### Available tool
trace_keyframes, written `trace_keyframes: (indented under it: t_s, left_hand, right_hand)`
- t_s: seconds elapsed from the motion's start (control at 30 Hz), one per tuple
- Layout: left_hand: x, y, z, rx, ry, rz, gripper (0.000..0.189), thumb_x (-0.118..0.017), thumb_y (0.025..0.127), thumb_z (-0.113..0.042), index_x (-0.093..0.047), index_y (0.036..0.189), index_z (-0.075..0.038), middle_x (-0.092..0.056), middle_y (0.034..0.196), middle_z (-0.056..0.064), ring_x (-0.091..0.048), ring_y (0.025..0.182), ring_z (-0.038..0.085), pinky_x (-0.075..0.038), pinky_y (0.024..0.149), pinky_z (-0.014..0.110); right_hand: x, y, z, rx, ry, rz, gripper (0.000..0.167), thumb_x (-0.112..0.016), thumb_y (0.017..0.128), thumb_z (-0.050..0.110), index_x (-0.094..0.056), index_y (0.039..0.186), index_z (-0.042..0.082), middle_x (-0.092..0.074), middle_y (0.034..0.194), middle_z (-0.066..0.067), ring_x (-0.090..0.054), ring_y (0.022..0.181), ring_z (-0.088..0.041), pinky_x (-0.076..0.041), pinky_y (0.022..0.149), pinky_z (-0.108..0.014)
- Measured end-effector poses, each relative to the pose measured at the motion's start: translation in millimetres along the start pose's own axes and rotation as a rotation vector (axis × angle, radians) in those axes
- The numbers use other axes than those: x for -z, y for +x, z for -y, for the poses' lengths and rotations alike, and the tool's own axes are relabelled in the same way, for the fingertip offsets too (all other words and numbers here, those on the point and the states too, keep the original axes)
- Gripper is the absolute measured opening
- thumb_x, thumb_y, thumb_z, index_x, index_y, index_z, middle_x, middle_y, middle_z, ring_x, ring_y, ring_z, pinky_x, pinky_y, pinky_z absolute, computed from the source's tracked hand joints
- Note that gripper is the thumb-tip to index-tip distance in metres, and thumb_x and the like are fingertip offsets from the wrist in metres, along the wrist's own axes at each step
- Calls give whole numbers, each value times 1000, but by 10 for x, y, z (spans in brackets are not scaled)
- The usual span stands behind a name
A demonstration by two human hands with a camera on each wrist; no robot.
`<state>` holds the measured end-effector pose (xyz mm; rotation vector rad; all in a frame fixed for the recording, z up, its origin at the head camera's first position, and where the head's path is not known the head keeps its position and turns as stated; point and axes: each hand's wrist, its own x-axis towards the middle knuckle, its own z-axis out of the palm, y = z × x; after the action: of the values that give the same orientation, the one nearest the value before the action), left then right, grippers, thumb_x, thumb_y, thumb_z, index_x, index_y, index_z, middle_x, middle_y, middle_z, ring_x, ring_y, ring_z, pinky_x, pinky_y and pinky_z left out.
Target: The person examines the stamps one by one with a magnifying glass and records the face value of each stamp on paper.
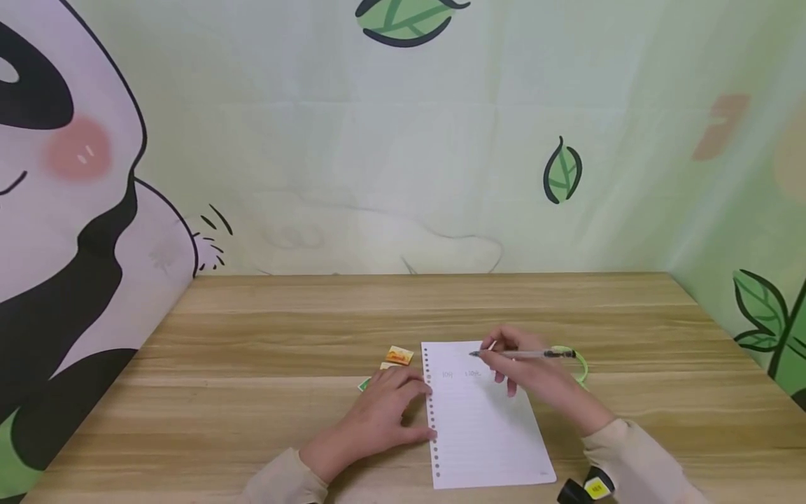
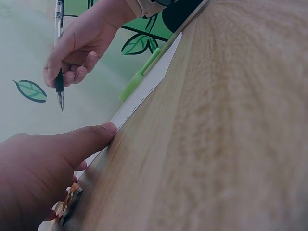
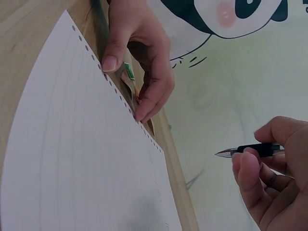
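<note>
A lined loose-leaf sheet (image 1: 485,434) with punched holes down its left side lies on the table; faint handwriting shows near its top. My right hand (image 1: 529,367) pinches a clear pen (image 1: 535,354) with a black grip between thumb and fingers. In the left wrist view, the pen tip (image 2: 61,103) is raised off the sheet, pointing down. My left hand (image 1: 387,409) rests at the sheet's punched edge, thumb and fingertips touching it, as the right wrist view also shows. Small printed cards (image 1: 399,355) lie beside and partly under the left hand.
Behind my right wrist lies a bright green loop-shaped thing (image 1: 585,369), partly hidden by the arm. A black object with a yellow label (image 1: 597,487) is by the right sleeve. The wooden table (image 1: 283,322) ends at a cloth backdrop (image 1: 315,140) printed with a panda and leaves.
</note>
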<state>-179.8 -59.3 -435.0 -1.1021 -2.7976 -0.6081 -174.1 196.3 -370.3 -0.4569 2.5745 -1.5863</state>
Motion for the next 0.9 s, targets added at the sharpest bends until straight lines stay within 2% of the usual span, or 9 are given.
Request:
trace_keyframes:
  t_s: [0.1, 0.2, 0.47, 0.63, 0.9]
  left_hand:
    - [-2, 2, 3, 4, 3, 4, 54, -75, 76, -51, -64, 117, -18, -55, 127, -1, -48, 122, 20, -37, 108, 51]
    - [-4, 4, 6, 4, 4, 4, 54, -75, 76, -51, -64, 117, -18, -55, 127, -1, -48, 122, 20, -36, 109, 52]
    - [-4, 7, 3, -8, 17, -6, 54, -75, 76, -51, -64, 117, -18, -55, 126, -1, -49, 121, 19, -38, 107, 50]
    - [4, 6, -1, -15, 18, -10, 54, -75, 76, -51, -64, 116, -18, -56, 126, -1, -49, 122, 19, -38, 107, 50]
    - [11, -4, 1, -12, 14, -6, 54, -75, 76, -51, -63, 117, -18, -55, 127, 0, -48, 122, 20, -37, 108, 53]
  right_hand:
    - [-44, 25, -10, 2, -5, 3, 20, -55, 95, 13, -52, 103, -5, -54, 73, -13, -53, 55, -14, -49, 42, -27]
    - [-84, 47, -33, -3, 17, 39, 25, -52, 97, 13, -52, 110, -9, -58, 77, -14, -58, 61, -14, -52, 44, -28]
    - [-181, 93, -86, -94, 84, 106, 28, -49, 97, 15, -56, 113, -8, -67, 93, -17, -68, 76, -18, -56, 52, -30]
    - [-250, 111, -104, -118, 96, 93, 27, -54, 96, 17, -55, 111, -5, -64, 91, -15, -66, 74, -16, -55, 51, -30]
    - [-365, 113, -187, -72, 76, 28, 21, -60, 92, 13, -56, 102, -5, -60, 78, -13, -57, 60, -12, -52, 46, -29]
